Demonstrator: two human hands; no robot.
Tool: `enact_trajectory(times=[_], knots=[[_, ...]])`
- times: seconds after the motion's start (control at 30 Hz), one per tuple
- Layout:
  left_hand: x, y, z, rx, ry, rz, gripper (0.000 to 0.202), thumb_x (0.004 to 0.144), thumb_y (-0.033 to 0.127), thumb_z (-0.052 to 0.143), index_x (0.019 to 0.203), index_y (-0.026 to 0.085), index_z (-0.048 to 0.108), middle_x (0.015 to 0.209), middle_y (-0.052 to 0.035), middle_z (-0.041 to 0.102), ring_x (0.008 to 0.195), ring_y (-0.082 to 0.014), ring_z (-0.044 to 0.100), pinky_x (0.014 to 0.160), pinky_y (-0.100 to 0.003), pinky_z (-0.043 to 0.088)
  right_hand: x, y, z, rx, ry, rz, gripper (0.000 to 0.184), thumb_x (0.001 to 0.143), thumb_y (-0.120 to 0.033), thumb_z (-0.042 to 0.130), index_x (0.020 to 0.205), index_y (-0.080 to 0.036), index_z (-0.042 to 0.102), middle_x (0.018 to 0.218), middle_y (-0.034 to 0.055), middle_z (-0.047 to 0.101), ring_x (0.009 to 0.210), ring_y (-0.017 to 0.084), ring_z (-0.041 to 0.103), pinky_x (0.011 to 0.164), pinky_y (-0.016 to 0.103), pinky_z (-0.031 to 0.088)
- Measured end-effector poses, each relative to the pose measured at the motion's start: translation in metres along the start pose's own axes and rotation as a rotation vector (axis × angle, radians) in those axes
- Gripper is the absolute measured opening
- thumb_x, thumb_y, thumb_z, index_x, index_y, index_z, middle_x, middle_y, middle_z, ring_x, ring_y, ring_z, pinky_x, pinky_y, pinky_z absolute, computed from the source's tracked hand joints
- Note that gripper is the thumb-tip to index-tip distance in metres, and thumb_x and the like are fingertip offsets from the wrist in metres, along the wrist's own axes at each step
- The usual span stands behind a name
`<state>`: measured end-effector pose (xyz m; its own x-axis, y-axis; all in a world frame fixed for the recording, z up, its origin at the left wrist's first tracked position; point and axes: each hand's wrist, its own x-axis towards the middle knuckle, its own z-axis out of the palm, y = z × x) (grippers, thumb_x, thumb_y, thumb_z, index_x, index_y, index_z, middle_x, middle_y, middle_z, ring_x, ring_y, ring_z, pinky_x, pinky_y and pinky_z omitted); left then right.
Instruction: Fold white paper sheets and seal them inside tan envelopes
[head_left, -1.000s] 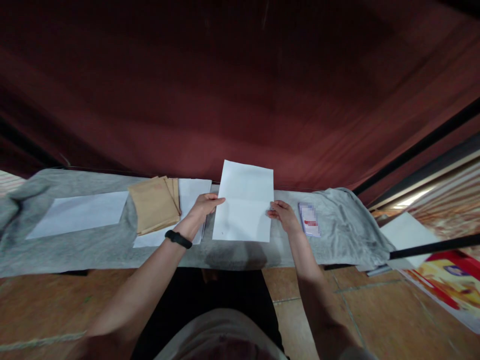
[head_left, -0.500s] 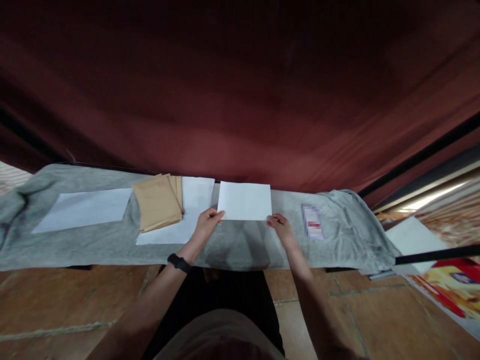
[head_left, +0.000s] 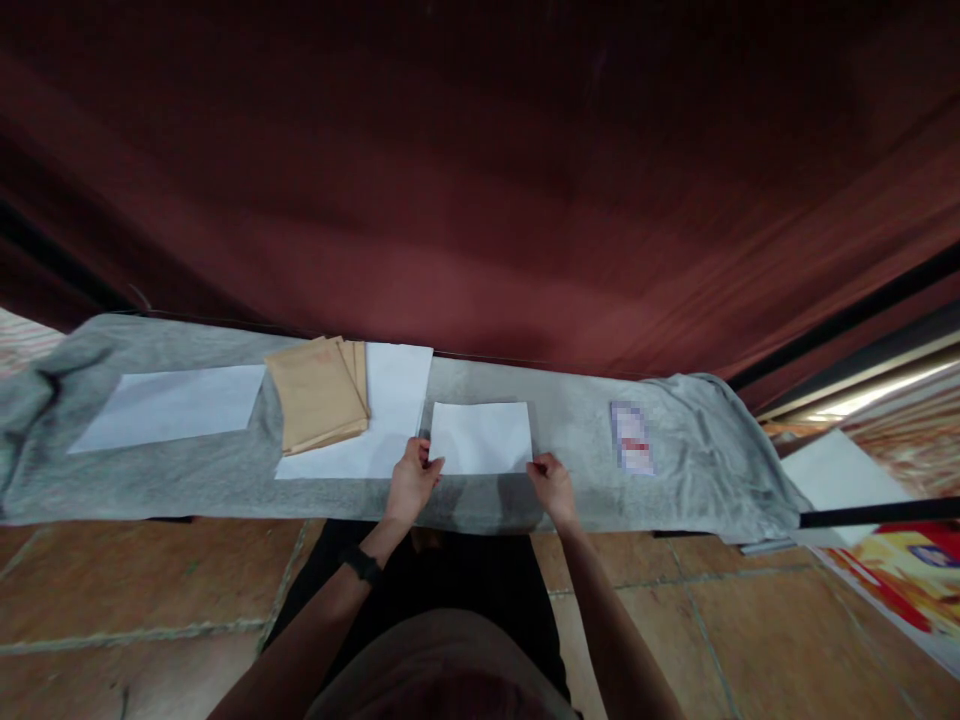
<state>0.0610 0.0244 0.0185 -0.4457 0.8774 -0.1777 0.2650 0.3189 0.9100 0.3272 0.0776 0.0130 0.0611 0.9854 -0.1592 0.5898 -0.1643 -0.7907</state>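
Observation:
A white sheet of paper (head_left: 481, 438), apparently folded to a smaller size, lies level at the middle of the cloth-covered surface. At its lower left corner, my left hand (head_left: 411, 482) pinches the edge between thumb and curled fingers. My right hand (head_left: 553, 488) grips the lower right corner the same way. Left of my left hand is a larger white sheet (head_left: 396, 385), partly under a stack of brown paper envelopes (head_left: 319, 395). Whether the pinched sheet rests fully on the cloth, I cannot tell.
Grey cloth (head_left: 480, 380) covers the long narrow surface. Another white sheet (head_left: 176, 405) lies at far left. A blurred-out small packet or card (head_left: 632, 438) sits on the right. Behind hangs a dark red curtain (head_left: 480, 220); a black bar (head_left: 877, 512) juts in at right.
Both hands have brought the white sheet down and closer to my body, from near the back edge to lower over the cloth. The view has shifted slightly.

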Motion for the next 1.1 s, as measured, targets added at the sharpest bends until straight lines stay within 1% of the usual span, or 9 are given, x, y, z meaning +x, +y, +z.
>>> enact_trajectory(times=[0.1, 0.23, 0.37, 0.53, 0.6, 0.67, 0.8, 0.93, 1.1], knots=[[-0.001, 0.002, -0.001, 0.166, 0.014, 0.059, 0.032, 0.085, 0.024, 0.064, 0.115, 0.024, 0.053, 0.070, 0.0068, 0.063, 0.059, -0.0164, 0.066, 0.059, -0.026, 0.048, -0.009, -0.003, 0.002, -0.093, 0.043, 0.004, 0.004, 0.084, -0.021, 0.061, 0.086, -0.021, 0.065, 0.082, 0.0042, 0.071, 0.085, 0.022, 0.071, 0.076, 0.028, 0.052], [0.001, 0.004, 0.000, 0.299, -0.003, 0.080, 0.035, 0.090, 0.020, 0.059, 0.124, 0.021, 0.054, 0.078, 0.0020, 0.069, 0.069, -0.0190, 0.071, 0.066, -0.028, 0.051, -0.018, -0.008, 0.005, -0.286, 0.136, -0.096, 0.015, 0.092, -0.023, 0.057, 0.105, -0.018, 0.063, 0.096, 0.0090, 0.071, 0.090, 0.023, 0.071, 0.079, 0.031, 0.054], [0.003, 0.008, 0.002, 0.438, -0.005, 0.134, 0.038, 0.091, 0.015, 0.056, 0.128, 0.018, 0.056, 0.095, -0.0049, 0.074, 0.086, -0.0216, 0.073, 0.078, -0.030, 0.056, -0.013, -0.022, 0.018, -0.325, 0.194, -0.372, 0.028, 0.098, -0.025, 0.049, 0.121, -0.016, 0.061, 0.117, 0.0150, 0.068, 0.111, 0.026, 0.066, 0.096, 0.039, 0.054], [-0.012, 0.020, 0.001, 0.776, 0.017, 0.229, 0.039, 0.095, 0.015, 0.051, 0.134, 0.015, 0.056, 0.118, -0.0128, 0.070, 0.094, -0.0235, 0.073, 0.083, -0.034, 0.057, 0.000, -0.037, 0.055, -0.339, 0.098, -0.684, 0.040, 0.102, -0.021, 0.042, 0.137, -0.015, 0.060, 0.148, 0.0152, 0.057, 0.139, 0.024, 0.051, 0.115, 0.043, 0.044], [-0.022, 0.025, 0.005, 0.944, 0.050, 0.296, 0.037, 0.098, 0.016, 0.045, 0.132, 0.015, 0.059, 0.120, -0.0159, 0.069, 0.098, -0.0270, 0.072, 0.082, -0.038, 0.058, 0.003, -0.036, 0.069, -0.391, 0.064, -0.708, 0.043, 0.103, -0.021, 0.041, 0.142, -0.014, 0.057, 0.154, 0.0150, 0.053, 0.145, 0.025, 0.045, 0.120, 0.046, 0.039], [-0.027, 0.025, 0.015, 1.023, 0.072, 0.424, 0.038, 0.098, 0.012, 0.040, 0.131, 0.012, 0.061, 0.124, -0.0191, 0.068, 0.112, -0.0309, 0.068, 0.093, -0.044, 0.056, 0.003, -0.032, 0.079, -0.435, 0.042, -0.703, 0.046, 0.103, -0.019, 0.039, 0.145, -0.012, 0.055, 0.156, 0.0149, 0.051, 0.147, 0.025, 0.042, 0.122, 0.047, 0.035], [-0.019, 0.017, 0.046, 0.881, -0.041, 0.749, 0.048, 0.104, 0.024, 0.037, 0.149, 0.011, 0.048, 0.152, -0.0176, 0.054, 0.143, -0.0288, 0.048, 0.118, -0.047, 0.041, 0.004, -0.025, 0.084, -0.502, -0.002, -0.710, 0.053, 0.098, -0.010, 0.036, 0.150, -0.009, 0.051, 0.159, 0.0147, 0.048, 0.150, 0.022, 0.040, 0.126, 0.045, 0.030], [0.005, 0.007, 0.068, 0.828, -0.109, 0.766, 0.055, 0.107, 0.035, 0.029, 0.154, 0.009, 0.043, 0.158, -0.0158, 0.049, 0.150, -0.0247, 0.041, 0.124, -0.048, 0.033, 0.012, -0.025, 0.078, -0.589, -0.003, -0.689, 0.056, 0.097, -0.009, 0.038, 0.152, -0.008, 0.048, 0.161, 0.0135, 0.045, 0.150, 0.022, 0.038, 0.127, 0.043, 0.026], [0.028, 0.006, 0.075, 0.886, -0.115, 0.750, 0.056, 0.107, 0.038, 0.032, 0.155, 0.012, 0.043, 0.163, -0.0127, 0.042, 0.156, -0.0247, 0.029, 0.129, -0.050, 0.022, 0.019, -0.026, 0.074, -0.697, 0.023, -0.657, 0.057, 0.100, -0.014, 0.037, 0.157, -0.010, 0.042, 0.164, 0.0131, 0.039, 0.153, 0.027, 0.034, 0.126, 0.049, 0.024]])
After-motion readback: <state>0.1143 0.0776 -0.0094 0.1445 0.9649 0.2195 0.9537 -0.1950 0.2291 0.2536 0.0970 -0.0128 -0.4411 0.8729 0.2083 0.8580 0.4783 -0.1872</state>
